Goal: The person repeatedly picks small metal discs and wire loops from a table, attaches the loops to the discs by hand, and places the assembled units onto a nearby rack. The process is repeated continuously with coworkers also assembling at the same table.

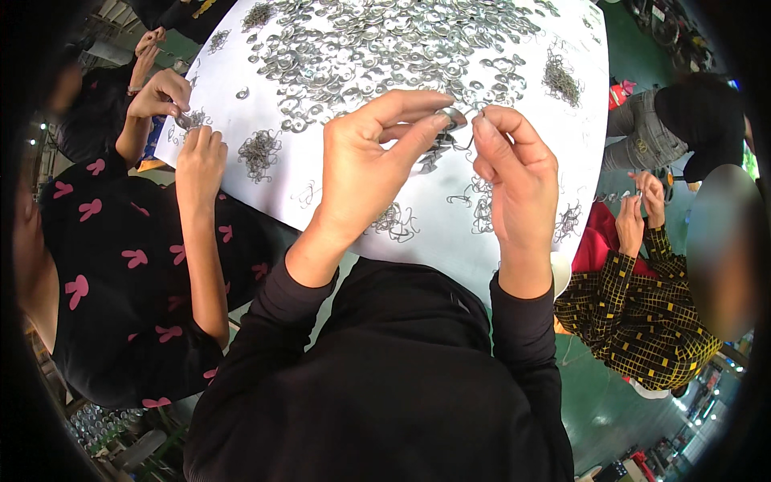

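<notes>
Over the near part of the white table, my left hand (363, 161) pinches a shiny round metal disc (455, 120) between thumb and fingers. Close beside it, the thumb and forefinger of my right hand (518, 173) are closed on a thin metal wire hook (472, 138), whose end is by the disc. Whether the two pieces touch I cannot tell. Beneath my hands lie small heaps of bent wire hooks (392, 223), and a few discs show partly hidden behind my fingers.
A wide spread of metal discs (385, 52) covers the far middle of the white table (590, 120). More wire hook heaps (259, 154) lie around. Co-workers' hands (201, 165) work at the left; another person's hands (632, 221) are at the right.
</notes>
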A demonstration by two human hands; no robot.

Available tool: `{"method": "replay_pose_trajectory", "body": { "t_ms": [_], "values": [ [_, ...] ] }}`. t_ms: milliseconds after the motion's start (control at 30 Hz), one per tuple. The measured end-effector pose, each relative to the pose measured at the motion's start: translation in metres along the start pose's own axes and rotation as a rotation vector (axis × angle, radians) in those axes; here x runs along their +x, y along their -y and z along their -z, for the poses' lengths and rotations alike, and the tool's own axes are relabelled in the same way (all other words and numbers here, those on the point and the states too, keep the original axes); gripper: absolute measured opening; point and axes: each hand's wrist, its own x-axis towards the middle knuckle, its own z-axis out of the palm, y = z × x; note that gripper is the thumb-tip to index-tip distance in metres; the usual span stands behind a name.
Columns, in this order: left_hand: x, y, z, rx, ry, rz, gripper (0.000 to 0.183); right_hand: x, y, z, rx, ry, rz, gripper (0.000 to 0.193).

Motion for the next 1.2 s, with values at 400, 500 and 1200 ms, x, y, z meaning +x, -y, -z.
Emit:
{"method": "replay_pose_trajectory", "body": {
  "t_ms": [400,500,1200],
  "values": [
    [-0.008,0.011,-0.002,0.115,-0.133,-0.19,0.018,0.002,-0.022,-0.026,-0.253,-0.217,0.245,0.011],
    [-0.007,0.013,-0.001,0.116,-0.144,-0.23,0.018,0.001,-0.024,-0.027,-0.196,-0.23,0.2,0.011],
    [0.017,0.234,0.05,1.113,0.106,0.03,0.029,0.003,-0.019,-0.012,-0.194,-0.189,0.449,0.01]
  ]
}}
